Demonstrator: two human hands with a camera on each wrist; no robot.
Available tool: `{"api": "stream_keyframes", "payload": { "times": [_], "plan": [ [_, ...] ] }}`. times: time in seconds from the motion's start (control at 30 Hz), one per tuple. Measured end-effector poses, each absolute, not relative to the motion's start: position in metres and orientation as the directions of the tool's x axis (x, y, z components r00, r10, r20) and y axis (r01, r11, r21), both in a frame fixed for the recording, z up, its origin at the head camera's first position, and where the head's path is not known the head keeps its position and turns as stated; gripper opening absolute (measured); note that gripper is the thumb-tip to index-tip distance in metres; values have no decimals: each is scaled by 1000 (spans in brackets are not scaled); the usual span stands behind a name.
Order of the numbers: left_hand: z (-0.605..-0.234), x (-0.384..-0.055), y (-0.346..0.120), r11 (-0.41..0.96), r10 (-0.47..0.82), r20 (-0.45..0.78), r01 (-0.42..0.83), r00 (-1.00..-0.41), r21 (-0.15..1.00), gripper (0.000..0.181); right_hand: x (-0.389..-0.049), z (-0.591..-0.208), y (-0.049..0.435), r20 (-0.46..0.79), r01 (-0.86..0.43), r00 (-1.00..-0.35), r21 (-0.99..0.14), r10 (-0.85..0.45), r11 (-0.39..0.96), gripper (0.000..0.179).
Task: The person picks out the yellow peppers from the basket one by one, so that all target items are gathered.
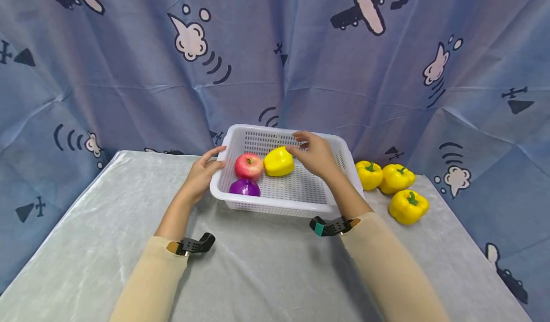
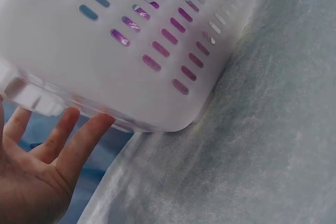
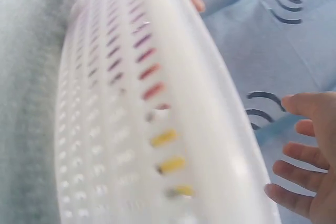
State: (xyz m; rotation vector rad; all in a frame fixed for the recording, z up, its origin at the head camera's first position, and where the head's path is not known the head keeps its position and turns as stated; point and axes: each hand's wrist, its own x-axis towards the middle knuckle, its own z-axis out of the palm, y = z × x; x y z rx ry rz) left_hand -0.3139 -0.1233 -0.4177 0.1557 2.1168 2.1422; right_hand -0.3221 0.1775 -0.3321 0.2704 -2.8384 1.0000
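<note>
A white plastic basket (image 1: 283, 206) with slotted sides stands on the cloth. Inside, at its left end, a red apple (image 1: 249, 166) lies against a yellow bell pepper (image 1: 279, 161), with a purple onion (image 1: 244, 187) in front of the apple. My left hand (image 1: 200, 176) holds the basket's left rim; in the left wrist view, fingertips (image 2: 68, 115) touch the rim from outside. Over the basket, just right of the pepper, hovers my right hand (image 1: 315, 155), thumb tip close to the pepper. Its fingers are spread and loosely bent in the right wrist view, holding nothing.
Three more yellow bell peppers, a left one (image 1: 369, 175), a back one (image 1: 397, 178) and a front one (image 1: 408, 207), stand right of the basket. A light grey cloth (image 1: 240, 264) covers the table. A blue patterned curtain (image 1: 258, 40) hangs behind it.
</note>
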Motion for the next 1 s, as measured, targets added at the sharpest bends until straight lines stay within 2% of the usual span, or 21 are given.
{"api": "stream_keyframes", "payload": {
  "times": [0.5,0.83,1.0],
  "plan": [
    [-419,-316,-127,-12,164,10,8,-986,1000,56,-344,-359,149,99,-40,-995,-602,25,797,58],
    [-420,-316,-126,-22,170,-4,-8,-985,1000,56,-348,-370,158,16,77,-994,-589,106,805,66],
    [-419,-316,-125,-16,164,-4,-7,-986,1000,56,-349,-372,162,-22,97,-994,-582,104,807,68]
  ]
}}
